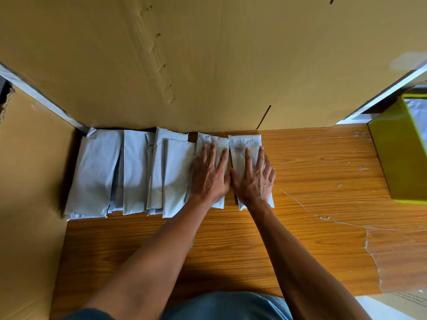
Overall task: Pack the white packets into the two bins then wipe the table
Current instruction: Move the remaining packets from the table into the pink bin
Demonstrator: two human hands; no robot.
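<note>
Several white packets (136,172) lie side by side in a row along the back of the wooden table (312,181), some overlapping. My left hand (209,174) rests flat, fingers spread, on one packet (204,140) near the right end of the row. My right hand (253,176) lies flat on the rightmost packet (242,144). Neither hand grips anything. A yellow-green bin (397,155) stands at the far right edge of the table; something pale shows inside it. A second bin is not in view.
A large cardboard sheet (184,61) stands upright behind the packets. Another cardboard panel (30,192) closes off the left side. Peeling clear tape (369,245) and scuffs mark the table's right half. Bare wood stretches between the packets and the bin.
</note>
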